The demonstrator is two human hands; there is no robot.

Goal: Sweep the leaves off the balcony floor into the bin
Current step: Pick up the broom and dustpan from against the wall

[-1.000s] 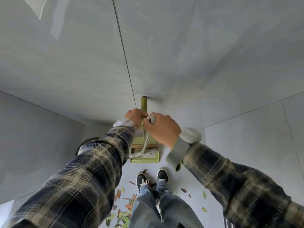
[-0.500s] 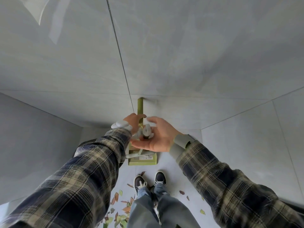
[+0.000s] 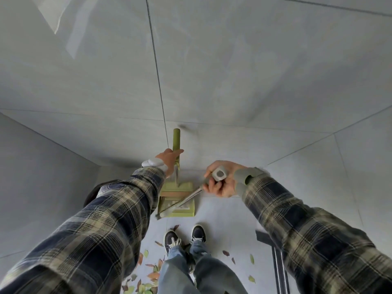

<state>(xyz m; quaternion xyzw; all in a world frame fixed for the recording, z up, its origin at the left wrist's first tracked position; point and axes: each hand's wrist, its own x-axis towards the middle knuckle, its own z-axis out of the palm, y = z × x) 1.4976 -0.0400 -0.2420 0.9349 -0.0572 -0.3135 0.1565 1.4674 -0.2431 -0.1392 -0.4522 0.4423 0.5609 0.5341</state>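
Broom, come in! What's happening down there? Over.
Left hand grips dustpan handle. Right hand grips broom, head across dustpan. Leaves unswept by shoes.

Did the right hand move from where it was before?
Yes. The right hand swung rightward, away from the green dustpan handle, pulling the grey broom handle out with it.

The dustpan (image 3: 185,211) stands beyond the 2 shoes (image 3: 198,232), the broom (image 3: 187,196) slanting across it; leaves (image 3: 146,253) lie nearer, around the shoes.
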